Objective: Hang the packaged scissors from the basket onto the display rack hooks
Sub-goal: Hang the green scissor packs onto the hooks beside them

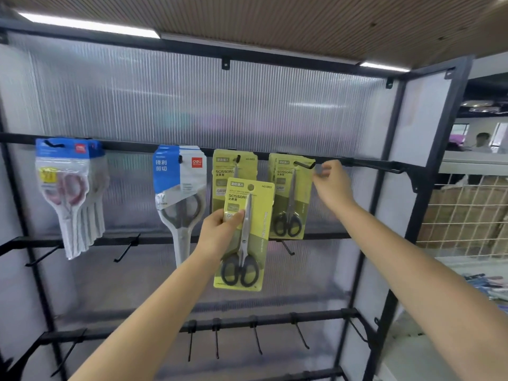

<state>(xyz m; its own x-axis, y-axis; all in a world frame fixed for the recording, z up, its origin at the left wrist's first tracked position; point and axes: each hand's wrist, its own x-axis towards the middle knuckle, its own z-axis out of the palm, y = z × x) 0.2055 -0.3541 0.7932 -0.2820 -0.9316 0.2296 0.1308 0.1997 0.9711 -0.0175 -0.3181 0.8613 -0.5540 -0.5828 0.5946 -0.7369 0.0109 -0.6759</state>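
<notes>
Currently mid-hanging step; left hand (pixel 220 229) pinches a yellow scissors pack (pixel 244 235) by its left edge, thumb on the front, card upright and held free in front of the display rack (pixel 428 188), not yet on any hook; its hang hole sits near the card top, unthreaded.

Right hand (pixel 334 185) reaches up at about 2 o'clock from the held pack; fingers loosely curled beside the tip of a hook (pixel 303 164) that carries a stack of matching yellow packs (pixel 290 196); blurred, so cannot tell whether it touches the hook or card, and nothing is seen gripped in it.

Second yellow stack (pixel 233 174) hangs directly behind the held pack at 12 o'clock; blue-topped packs (pixel 180 188) at 9 o'clock; further blue-topped packs (pixel 70 193) far at 9 o'clock. Bare hooks on the lower rails at 6 o'clock. Basket not in view.

Judgement: next move calls for raising the pack, lining its hole with a hook tip among the yellow stacks, then sliding it back along the hook; right hand likely to steady the hook or front card.
</notes>
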